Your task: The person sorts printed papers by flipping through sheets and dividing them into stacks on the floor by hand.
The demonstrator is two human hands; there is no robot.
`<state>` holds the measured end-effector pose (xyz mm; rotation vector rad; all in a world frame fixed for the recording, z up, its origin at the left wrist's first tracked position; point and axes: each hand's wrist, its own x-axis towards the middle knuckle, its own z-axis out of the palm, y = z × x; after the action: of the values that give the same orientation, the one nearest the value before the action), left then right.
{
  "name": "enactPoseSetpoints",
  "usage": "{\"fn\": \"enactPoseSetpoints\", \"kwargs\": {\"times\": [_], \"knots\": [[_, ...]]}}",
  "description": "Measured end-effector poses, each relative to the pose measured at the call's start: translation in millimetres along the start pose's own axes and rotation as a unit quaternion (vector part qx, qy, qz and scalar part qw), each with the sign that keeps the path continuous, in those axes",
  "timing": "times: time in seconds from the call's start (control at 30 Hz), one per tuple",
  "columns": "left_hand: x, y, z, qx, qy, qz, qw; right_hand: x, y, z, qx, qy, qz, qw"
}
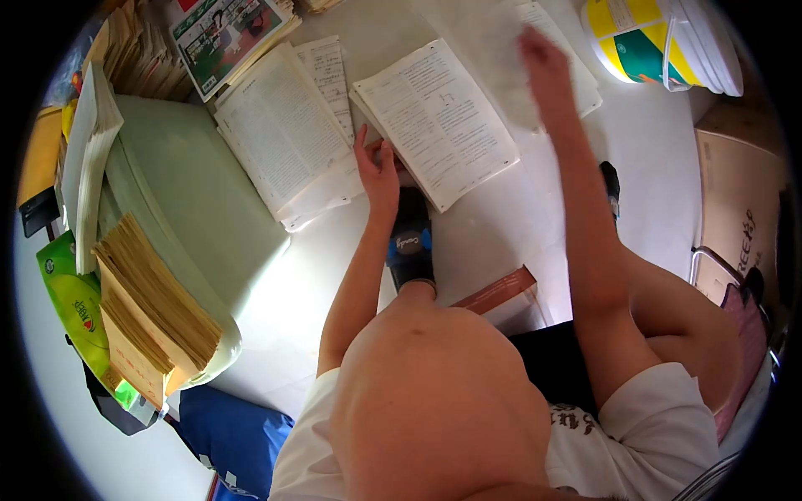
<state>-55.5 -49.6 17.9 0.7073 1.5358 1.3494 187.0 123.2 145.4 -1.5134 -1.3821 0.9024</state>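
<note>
My left hand [380, 171] rests at the lower left edge of a stack of printed sheets [443, 121], its fingers apart and some partly hidden by the stack's edge. Up at the right, my right hand [547, 71] is blurred by motion, its fingers closed. A pale, smeared sheet of paper [480, 42] extends left from those fingers. Beneath and beside that hand lies another pile of printed sheets [585, 88]. Left of the middle stack are more printed pages [288, 125] and a handwritten sheet [326, 79].
A magazine [225, 42] and piled papers [150, 63] stand at the upper left. Thick yellowed books [159, 301] are at the left. A white, yellow and green bucket [643, 42] stands top right, above a cardboard box [739, 209]. My slippered foot [409, 242] is below the stack.
</note>
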Motion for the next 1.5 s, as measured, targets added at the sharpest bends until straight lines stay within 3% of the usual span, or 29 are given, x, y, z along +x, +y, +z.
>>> {"fn": "enactPoseSetpoints", "kwargs": {"times": [0.07, 0.1, 0.2, 0.27, 0.3, 0.33, 0.37, 0.43, 0.47, 0.57, 0.63, 0.67, 0.73, 0.8, 0.87, 0.93, 1.0, 1.07, 1.3, 1.43, 1.5], "knots": [[-2, 4, 2, 0.010, -0.009, -0.018, 1.000, 27, -27, -41, -0.114, 0.065, -0.053, 0.990], [-3, 3, 3, 0.012, -0.004, -0.012, 1.000, 35, -32, -53, -0.155, 0.158, -0.115, 0.968], [-2, -1, 3, 0.001, -0.002, -0.004, 1.000, 53, -34, -81, -0.242, 0.200, -0.364, 0.877], [-2, 0, 3, -0.013, -0.003, -0.002, 1.000, 57, 8, -84, -0.346, 0.178, -0.243, 0.888], [-2, 2, 4, -0.015, 0.001, -0.003, 1.000, 46, 2, -68, -0.343, 0.100, -0.125, 0.926], [-3, 4, 5, -0.017, 0.005, -0.004, 1.000, 37, 22, -57, -0.285, 0.059, -0.146, 0.945], [-2, 1, 6, -0.017, 0.006, -0.004, 1.000, 37, 81, -53, -0.301, 0.031, -0.209, 0.930], [-1, -7, 4, 0.007, 0.012, 0.014, 1.000, 4, 235, -34, -0.312, -0.071, -0.111, 0.941], [-2, -5, 3, 0.012, 0.013, 0.015, 1.000, -37, 186, -25, -0.474, -0.100, -0.090, 0.870], [-5, 10, 7, 0.000, 0.008, -0.023, 1.000, -58, 175, -14, -0.467, -0.069, -0.038, 0.881], [-7, 11, 8, 0.006, 0.006, -0.020, 1.000, -43, 195, -10, -0.334, -0.032, -0.007, 0.942], [-6, 11, 9, 0.011, 0.006, -0.015, 1.000, -44, 198, -5, -0.334, -0.031, -0.007, 0.942], [-6, 16, 11, 0.026, 0.006, -0.008, 1.000, -52, 171, 20, -0.253, -0.066, -0.064, 0.963], [-7, 15, 13, 0.040, 0.006, -0.004, 0.999, -77, 98, 43, -0.183, -0.146, -0.051, 0.971], [-5, 12, 10, 0.027, -0.004, -0.007, 1.000, -96, 94, 74, -0.127, -0.224, -0.088, 0.962], [-6, 14, 11, 0.033, -0.003, -0.006, 0.999, -119, 79, 100, -0.029, -0.247, -0.022, 0.968], [-6, 12, 9, 0.039, -0.002, -0.006, 0.999, -135, 66, 111, -0.019, -0.260, -0.014, 0.965], [-4, 4, 7, 0.020, -0.007, 0.014, 1.000, -140, 54, 112, -0.093, -0.260, -0.060, 0.959], [-4, 11, 9, 0.009, -0.008, 0.007, 1.000, -133, 70, 105, 0.035, -0.270, 0.002, 0.962], [-4, 10, 9, -0.007, -0.010, 0.002, 1.000, -130, 77, 101, 0.022, -0.265, -0.067, 0.962], [-4, 12, 9, -0.009, -0.011, -0.007, 1.000, -130, 79, 99, 0.076, -0.268, -0.015, 0.960]]}}
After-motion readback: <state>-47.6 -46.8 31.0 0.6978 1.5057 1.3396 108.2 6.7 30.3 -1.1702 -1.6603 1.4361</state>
